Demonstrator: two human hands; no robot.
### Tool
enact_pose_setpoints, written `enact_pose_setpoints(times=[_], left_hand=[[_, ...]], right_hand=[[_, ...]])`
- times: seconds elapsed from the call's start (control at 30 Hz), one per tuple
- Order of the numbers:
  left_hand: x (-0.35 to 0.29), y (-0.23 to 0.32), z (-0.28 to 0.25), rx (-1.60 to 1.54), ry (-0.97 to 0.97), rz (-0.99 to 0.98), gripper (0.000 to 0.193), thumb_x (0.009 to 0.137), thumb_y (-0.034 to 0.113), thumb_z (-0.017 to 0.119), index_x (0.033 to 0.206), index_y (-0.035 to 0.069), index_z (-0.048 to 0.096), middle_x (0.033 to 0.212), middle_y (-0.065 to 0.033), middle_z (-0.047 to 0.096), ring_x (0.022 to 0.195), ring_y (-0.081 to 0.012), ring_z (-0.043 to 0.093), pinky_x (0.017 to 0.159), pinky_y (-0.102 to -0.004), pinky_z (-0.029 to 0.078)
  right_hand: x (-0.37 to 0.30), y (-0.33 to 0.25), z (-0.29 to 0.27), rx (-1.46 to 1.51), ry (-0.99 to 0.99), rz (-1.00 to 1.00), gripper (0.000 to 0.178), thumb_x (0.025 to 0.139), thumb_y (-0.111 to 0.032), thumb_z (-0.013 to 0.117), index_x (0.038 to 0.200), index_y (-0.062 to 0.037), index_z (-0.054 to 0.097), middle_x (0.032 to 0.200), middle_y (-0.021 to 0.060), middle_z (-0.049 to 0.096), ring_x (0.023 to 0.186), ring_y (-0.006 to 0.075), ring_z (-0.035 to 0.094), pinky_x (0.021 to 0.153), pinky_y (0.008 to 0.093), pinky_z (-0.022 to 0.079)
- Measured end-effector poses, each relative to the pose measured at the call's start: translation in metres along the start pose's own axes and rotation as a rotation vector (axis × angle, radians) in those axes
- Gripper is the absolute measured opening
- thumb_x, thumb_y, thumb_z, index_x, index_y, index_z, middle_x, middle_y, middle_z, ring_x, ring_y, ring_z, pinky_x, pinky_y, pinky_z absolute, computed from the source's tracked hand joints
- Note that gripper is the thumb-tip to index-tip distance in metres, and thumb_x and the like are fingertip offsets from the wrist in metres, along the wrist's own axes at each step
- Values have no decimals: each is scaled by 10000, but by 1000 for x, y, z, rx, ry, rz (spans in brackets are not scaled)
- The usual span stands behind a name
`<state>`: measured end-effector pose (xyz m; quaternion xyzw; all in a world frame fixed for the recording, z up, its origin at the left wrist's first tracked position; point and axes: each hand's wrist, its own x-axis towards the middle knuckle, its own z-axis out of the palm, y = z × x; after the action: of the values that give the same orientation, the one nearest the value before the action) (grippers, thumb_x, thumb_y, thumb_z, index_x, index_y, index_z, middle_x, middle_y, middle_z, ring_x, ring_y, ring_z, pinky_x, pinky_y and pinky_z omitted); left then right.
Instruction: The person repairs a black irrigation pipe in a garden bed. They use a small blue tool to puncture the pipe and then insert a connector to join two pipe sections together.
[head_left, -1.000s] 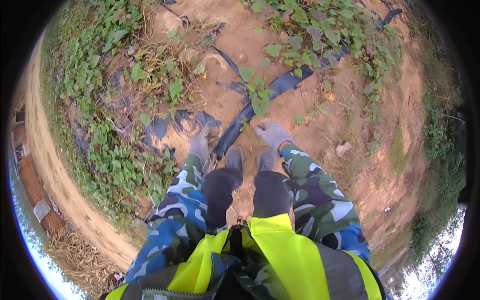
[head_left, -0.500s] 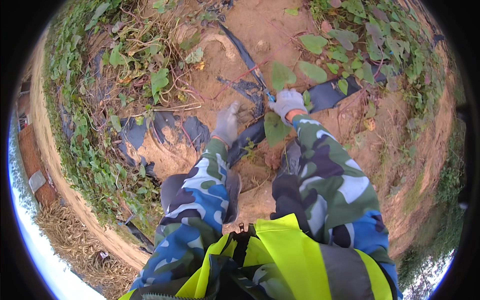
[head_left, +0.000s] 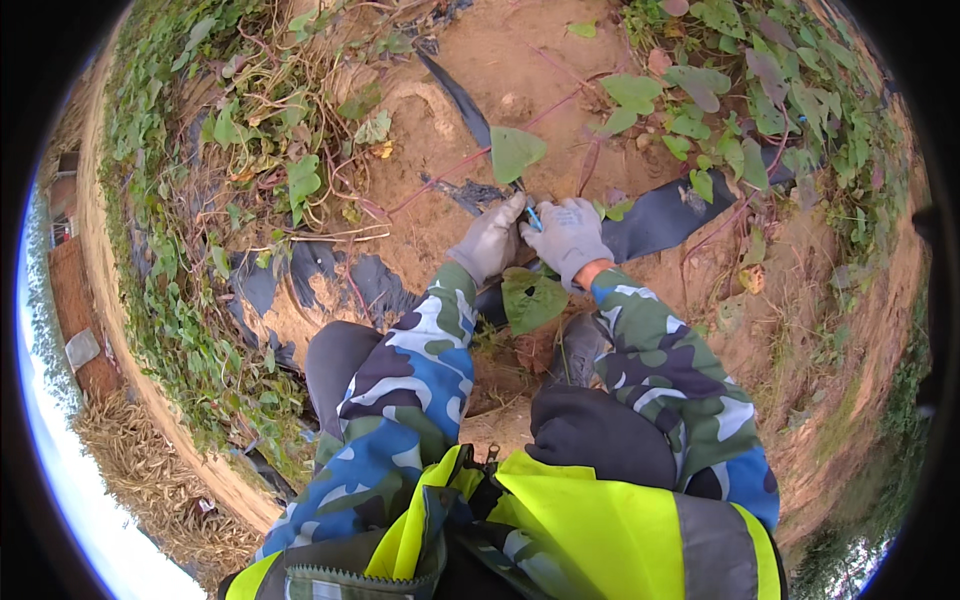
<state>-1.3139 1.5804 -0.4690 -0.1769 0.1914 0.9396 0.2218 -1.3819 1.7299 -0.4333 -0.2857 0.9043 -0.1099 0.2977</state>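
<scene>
Both my hands wear grey gloves and meet over bare soil between my knees. My left hand (head_left: 488, 240) is closed, its fingertips pressed together at the lower end of a narrow strip of black plastic film (head_left: 459, 101). Close beside it, my right hand (head_left: 572, 240) is wrapped round a small bright-blue tool (head_left: 535, 217); only a short piece shows, so its exact kind is hidden. A wider band of black plastic film (head_left: 660, 222) runs from the right hand toward the upper right. A large green leaf (head_left: 532, 299) hangs just below the hands, and another leaf (head_left: 516, 152) stands above them.
Leafy vines (head_left: 270, 130) cover the left, and more vines (head_left: 735, 90) spread at the upper right. Torn black film (head_left: 375, 285) lies partly buried left of my hands. My shoe (head_left: 580, 350) rests on the soil below. Dry stalks (head_left: 150, 460) are heaped at far lower left.
My left hand has moved up and right, closing its fingers at the film strip beside the right hand. The right hand has shifted slightly down, and the nearby leaf has swung left.
</scene>
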Motion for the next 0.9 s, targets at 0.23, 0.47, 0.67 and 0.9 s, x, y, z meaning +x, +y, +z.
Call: enact_pose_setpoints(times=[0.23,0.47,0.67,0.9], left_hand=[[9,-12,12,382,193,224,337,1026,307,532,1243,56,590,1085,-79,663,865,-187,642,758,-352,526],[13,-19,-10,968,393,374,282,969,220,586,1134,6,671,1019,-113,711,907,-195,670,766,-336,523],[20,-32,1,830,648,412,314,981,293,623,1051,-7,680,929,-63,696,800,-140,619,699,-298,492],[8,1,11,474,596,25,380,980,380,646,1085,15,658,948,-36,667,825,-115,607,730,-286,504]], right_hand=[[-9,-4,-7,-3,98,-11,423,896,-483,610,1010,-83,688,971,120,716,1020,299,631,975,428,383],[-11,-13,21,-45,278,50,264,886,-337,622,931,-83,679,898,140,710,927,281,648,939,406,380],[-9,-19,27,-78,268,75,169,891,-209,559,902,-88,677,877,113,717,916,258,651,921,408,375],[-5,-15,29,-137,277,39,166,884,-193,550,891,-87,677,881,103,724,917,258,649,918,419,378]])
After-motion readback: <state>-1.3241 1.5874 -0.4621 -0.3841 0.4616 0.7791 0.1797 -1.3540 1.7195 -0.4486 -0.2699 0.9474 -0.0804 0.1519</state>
